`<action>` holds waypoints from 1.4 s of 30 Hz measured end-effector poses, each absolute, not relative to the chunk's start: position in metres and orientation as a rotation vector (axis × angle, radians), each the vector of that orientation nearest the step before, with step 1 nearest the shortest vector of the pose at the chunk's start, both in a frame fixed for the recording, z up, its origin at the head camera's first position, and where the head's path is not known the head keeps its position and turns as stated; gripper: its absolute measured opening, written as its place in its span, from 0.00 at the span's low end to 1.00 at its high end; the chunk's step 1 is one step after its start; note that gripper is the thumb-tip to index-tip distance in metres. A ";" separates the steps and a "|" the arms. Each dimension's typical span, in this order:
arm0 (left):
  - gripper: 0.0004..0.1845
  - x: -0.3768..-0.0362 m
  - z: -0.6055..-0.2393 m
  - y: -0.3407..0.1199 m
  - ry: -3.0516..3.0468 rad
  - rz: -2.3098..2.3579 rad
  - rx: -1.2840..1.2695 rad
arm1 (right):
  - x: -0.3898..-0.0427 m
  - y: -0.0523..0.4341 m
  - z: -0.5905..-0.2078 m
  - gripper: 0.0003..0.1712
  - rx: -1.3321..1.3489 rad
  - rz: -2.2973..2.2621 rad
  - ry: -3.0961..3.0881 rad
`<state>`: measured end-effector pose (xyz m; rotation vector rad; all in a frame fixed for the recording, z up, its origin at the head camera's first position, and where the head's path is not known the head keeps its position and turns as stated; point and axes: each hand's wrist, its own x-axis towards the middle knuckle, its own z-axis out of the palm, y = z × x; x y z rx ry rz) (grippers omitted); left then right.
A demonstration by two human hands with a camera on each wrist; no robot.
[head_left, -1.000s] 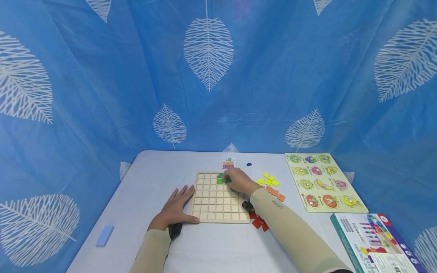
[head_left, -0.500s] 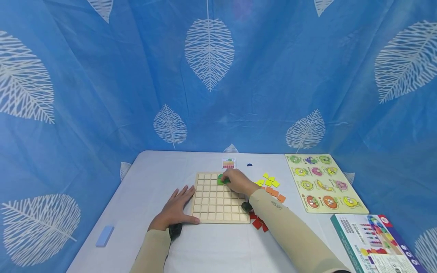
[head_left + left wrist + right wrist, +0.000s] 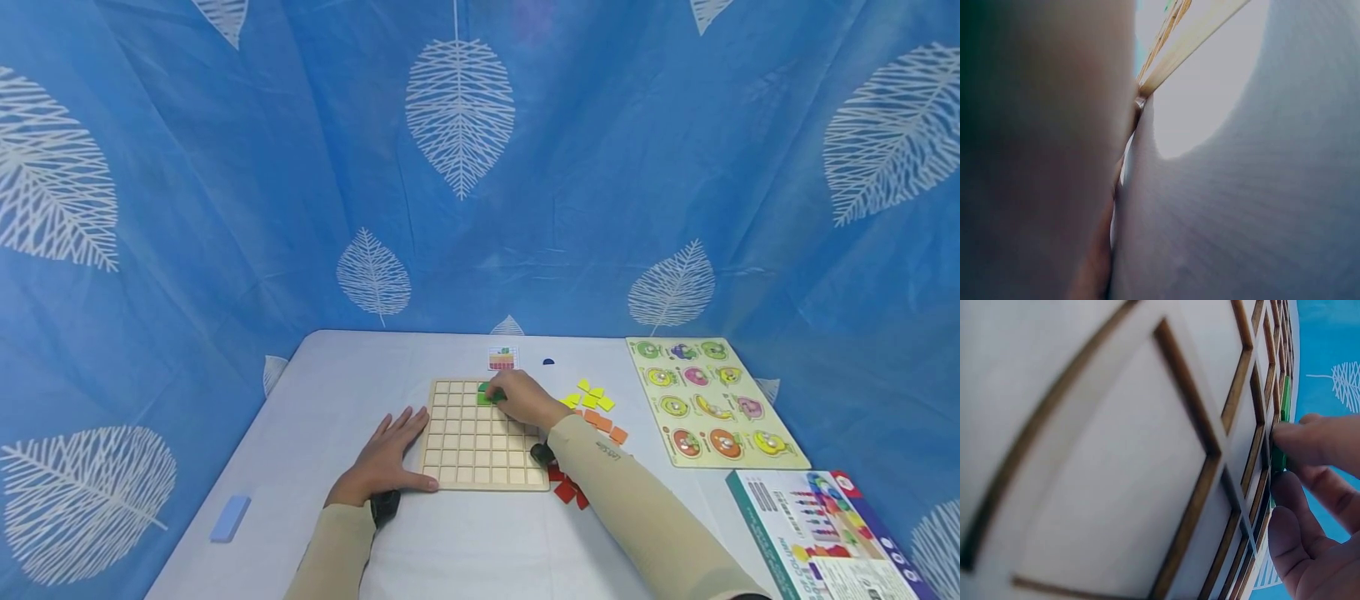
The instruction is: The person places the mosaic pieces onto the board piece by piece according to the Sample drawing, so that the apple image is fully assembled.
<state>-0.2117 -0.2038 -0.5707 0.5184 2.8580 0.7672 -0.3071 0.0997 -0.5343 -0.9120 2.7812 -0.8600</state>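
Observation:
A wooden grid board [image 3: 457,446] lies flat on the white table. My left hand [image 3: 386,458] rests with spread fingers along its left edge, the thumb at the near left corner. Over the board's far rows, my right hand [image 3: 521,396] pinches a small green tile [image 3: 1279,460] down at the grid, seen in the right wrist view between fingertips and thumb. A lighter green tile [image 3: 483,400] sits in a cell just left of those fingers, a darker green one beyond it. The left wrist view is mostly blocked by the hand and table; the board's edge [image 3: 1191,40] shows at the top.
Beyond the board lie a picture card [image 3: 503,358] and a dark blue half-round piece [image 3: 548,362]. Yellow tiles [image 3: 589,402], orange tiles [image 3: 603,424] and red tiles [image 3: 565,493] are to the right. Farther right are a fruit puzzle [image 3: 693,398] and a box [image 3: 832,533]; a blue block [image 3: 230,518] lies left.
My right hand has shifted very slightly left and down with the green tile at its fingertips, then stayed put. The left hand and the board have not moved.

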 end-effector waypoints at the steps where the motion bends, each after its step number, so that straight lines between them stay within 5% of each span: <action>1: 0.73 -0.212 -0.570 -0.204 2.856 0.770 0.518 | -0.307 0.100 -0.535 0.15 -0.919 -0.868 2.780; 24: 0.73 -0.215 -0.573 -0.204 2.859 0.767 0.539 | -0.310 0.097 -0.538 0.02 -0.707 -0.869 2.852; 42: 0.74 -0.215 -0.573 -0.206 2.860 0.769 0.537 | -0.310 0.098 -0.534 0.04 -0.713 -0.851 2.813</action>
